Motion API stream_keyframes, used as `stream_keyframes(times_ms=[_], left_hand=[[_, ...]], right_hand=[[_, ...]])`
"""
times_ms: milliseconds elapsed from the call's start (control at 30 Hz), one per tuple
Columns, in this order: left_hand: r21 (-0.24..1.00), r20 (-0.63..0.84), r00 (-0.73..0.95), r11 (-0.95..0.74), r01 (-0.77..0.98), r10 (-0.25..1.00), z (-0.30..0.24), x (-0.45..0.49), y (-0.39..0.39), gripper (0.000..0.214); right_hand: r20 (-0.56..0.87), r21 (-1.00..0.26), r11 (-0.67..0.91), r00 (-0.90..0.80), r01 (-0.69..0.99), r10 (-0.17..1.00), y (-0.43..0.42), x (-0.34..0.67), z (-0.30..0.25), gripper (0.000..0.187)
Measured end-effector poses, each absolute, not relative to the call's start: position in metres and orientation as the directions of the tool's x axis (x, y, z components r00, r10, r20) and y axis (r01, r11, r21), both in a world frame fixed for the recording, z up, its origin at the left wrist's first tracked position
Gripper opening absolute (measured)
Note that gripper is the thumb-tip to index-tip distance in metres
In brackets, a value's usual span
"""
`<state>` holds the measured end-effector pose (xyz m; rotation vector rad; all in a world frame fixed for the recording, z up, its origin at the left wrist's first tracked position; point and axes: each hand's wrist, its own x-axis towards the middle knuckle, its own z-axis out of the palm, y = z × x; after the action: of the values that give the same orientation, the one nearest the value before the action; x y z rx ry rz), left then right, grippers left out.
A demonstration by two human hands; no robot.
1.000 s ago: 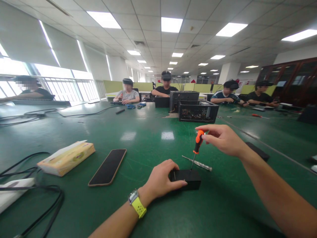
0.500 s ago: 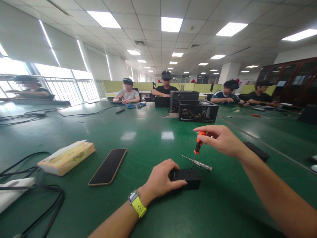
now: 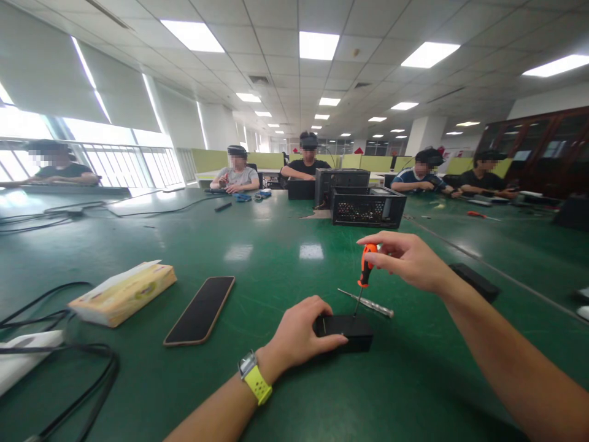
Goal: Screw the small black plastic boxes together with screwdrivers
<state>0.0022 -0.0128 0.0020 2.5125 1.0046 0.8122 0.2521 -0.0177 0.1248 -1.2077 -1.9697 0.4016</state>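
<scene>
— What are the hands doing?
— Right hand fingers pinch the screwdriver upright, tip on the black box. Left hand fingers curl against that box on the green worktop.

Head view. The left hand covers the near left part of the small black box, so that end cannot be read. The right hand hides the top of the orange-handled screwdriver; the tip's contact with the box is too small to resolve. Both forearms run out of frame at the bottom edge. The white object and the black cables are cut off at the left edge. Faces of the seated people are blurred. The contents of the black computer case are indistinct.
</scene>
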Motion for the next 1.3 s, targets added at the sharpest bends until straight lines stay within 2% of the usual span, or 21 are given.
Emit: stream_keyframes(times_ms=[133,267,467,733,933,1300], left_hand=[[0.484,0.381,0.591,-0.698,0.528,0.711,0.003,0.0024,-0.0132,0.037],[0.485,0.38,0.592,-0.698,0.527,0.711,0.0024,0.002,-0.0131,0.038],[0.484,0.385,0.59,-0.699,0.526,0.71,0.0018,0.0021,-0.0124,0.037],[0.477,0.381,0.592,-0.7,0.532,0.71,0.0014,0.002,-0.0127,0.038],[0.481,0.372,0.595,-0.696,0.533,0.712,0.0017,0.0019,-0.0128,0.038],[0.474,0.381,0.591,-0.699,0.535,0.711,0.0014,0.002,-0.0133,0.037]], right_hand=[[0.484,-0.58,0.539,-0.274,0.61,0.831,-0.0166,0.2531,0.1245,0.039],[0.457,-0.588,0.523,-0.279,0.618,0.844,-0.0173,0.2535,0.1252,0.037],[0.469,-0.531,0.517,-0.276,0.672,0.839,-0.0192,0.2531,0.1271,0.034],[0.511,-0.525,0.552,-0.279,0.647,0.813,-0.0176,0.2537,0.1265,0.038],[0.476,-0.558,0.515,-0.257,0.65,0.841,-0.0175,0.2539,0.1241,0.043],[0.488,-0.511,0.545,-0.297,0.664,0.82,-0.0209,0.2508,0.1283,0.034]])
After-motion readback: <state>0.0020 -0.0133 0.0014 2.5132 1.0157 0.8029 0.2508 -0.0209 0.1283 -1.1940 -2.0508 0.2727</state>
